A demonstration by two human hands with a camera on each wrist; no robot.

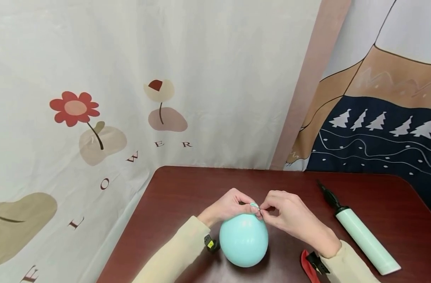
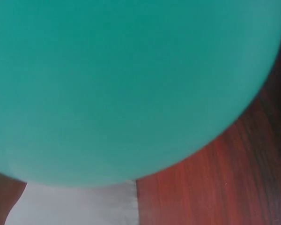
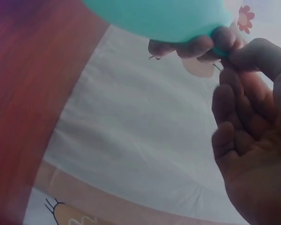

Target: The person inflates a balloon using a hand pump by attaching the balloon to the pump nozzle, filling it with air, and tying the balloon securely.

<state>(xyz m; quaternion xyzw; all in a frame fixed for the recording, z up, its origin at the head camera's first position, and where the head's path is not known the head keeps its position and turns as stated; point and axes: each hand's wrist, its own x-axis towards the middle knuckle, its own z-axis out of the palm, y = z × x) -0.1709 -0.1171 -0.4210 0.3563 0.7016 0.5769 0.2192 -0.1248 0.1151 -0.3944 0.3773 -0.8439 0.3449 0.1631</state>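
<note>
The left hand and right hand both pinch the turquoise balloon at its neck, each grip narrow; a balloon pump lies on the table.

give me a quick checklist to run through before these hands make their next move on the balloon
1. Balloon inflated: ok, round and full.
2. Left hand holding the neck: ok, pinching it.
3. Right hand at the neck: ok, thumb and fingertips pinched together there.
4. Neck tied off: cannot tell, the hands partly cover it.
5. Pump detached: ok, lying apart on the table.
</note>
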